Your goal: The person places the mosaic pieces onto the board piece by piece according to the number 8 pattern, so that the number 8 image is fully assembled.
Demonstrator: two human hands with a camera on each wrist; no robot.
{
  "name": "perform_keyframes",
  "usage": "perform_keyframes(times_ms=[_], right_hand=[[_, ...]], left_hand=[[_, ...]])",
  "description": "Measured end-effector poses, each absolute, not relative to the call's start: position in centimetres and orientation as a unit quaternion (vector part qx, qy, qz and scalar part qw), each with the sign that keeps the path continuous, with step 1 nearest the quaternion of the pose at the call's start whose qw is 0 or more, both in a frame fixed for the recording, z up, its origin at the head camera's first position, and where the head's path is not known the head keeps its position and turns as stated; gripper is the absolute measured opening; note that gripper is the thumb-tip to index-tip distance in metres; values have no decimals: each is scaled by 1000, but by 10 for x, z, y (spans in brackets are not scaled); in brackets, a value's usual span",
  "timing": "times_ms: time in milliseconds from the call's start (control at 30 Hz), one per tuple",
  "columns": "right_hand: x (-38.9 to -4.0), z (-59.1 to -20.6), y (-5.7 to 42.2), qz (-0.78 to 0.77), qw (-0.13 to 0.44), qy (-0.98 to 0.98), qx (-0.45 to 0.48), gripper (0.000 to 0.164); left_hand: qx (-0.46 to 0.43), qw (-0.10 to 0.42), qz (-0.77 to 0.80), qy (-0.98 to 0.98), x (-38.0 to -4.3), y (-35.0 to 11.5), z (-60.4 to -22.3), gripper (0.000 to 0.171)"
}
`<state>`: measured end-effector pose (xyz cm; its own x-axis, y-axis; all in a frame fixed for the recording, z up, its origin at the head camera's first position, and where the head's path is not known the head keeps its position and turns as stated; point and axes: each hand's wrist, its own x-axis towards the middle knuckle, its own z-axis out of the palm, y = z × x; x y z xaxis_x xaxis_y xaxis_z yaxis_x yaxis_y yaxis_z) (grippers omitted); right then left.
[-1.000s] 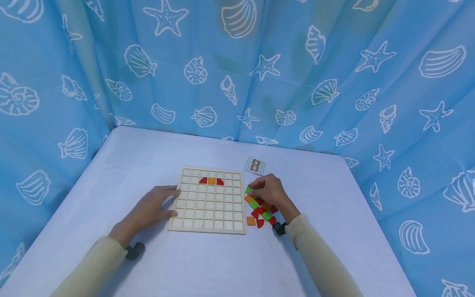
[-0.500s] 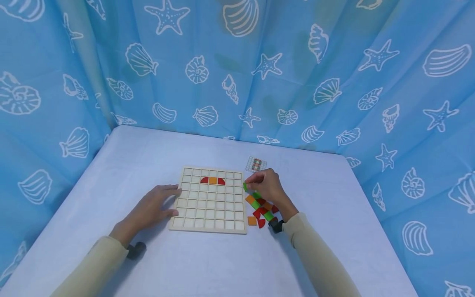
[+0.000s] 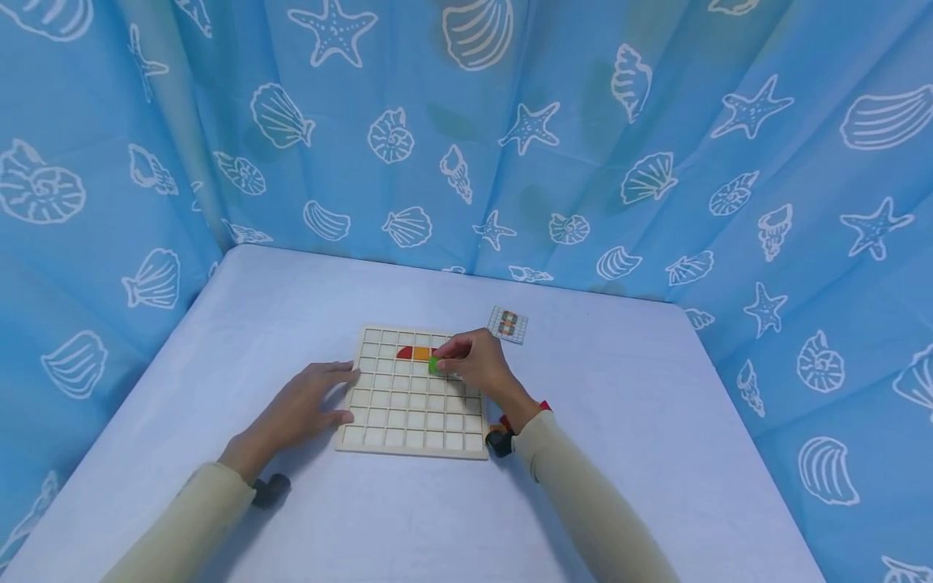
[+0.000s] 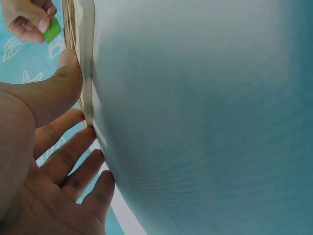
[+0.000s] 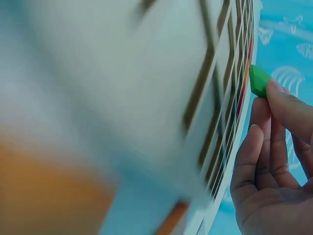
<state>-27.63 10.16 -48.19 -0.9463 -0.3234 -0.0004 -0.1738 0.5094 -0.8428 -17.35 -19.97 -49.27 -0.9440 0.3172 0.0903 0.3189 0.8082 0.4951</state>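
Observation:
A pale wooden board with a square grid of recesses lies on the table. In one of its upper rows sit a red quarter-round tile and an orange square tile; my right fingers mostly cover another red piece beside them. My right hand pinches a green square tile between thumb and fingers, over the board just below that row. My left hand rests at the board's left edge, thumb and fingertips touching its side, fingers spread.
A small card printed with a coloured grid pattern lies behind the board's right corner. Loose tiles, one red, lie right of the board, mostly hidden by my right wrist. A blue shell-print curtain hangs around the table.
My right hand has carried the green tile leftward, from the loose tiles beside the board to over the grid. My left hand has stayed at the board's edge.

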Motion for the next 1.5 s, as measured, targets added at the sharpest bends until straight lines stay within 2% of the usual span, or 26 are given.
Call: perform_keyframes(times_ms=[433,900,1067,1500], right_hand=[[-278,-478,60,-452,91,872,-162,4],[-278,-477,54,-380,97,908,-145,2],[-277,-476,51,-364,83,913,-166,7],[-277,-480,47,-353,88,909,-205,5]], left_hand=[[-162,-12,-262,-951,-176,-193,-489,69],[-180,-5,-257,-949,-178,-192,-486,67],[-165,-15,-254,-953,-177,-191,-486,69],[-145,-26,-251,-957,-173,-192,-487,71]])
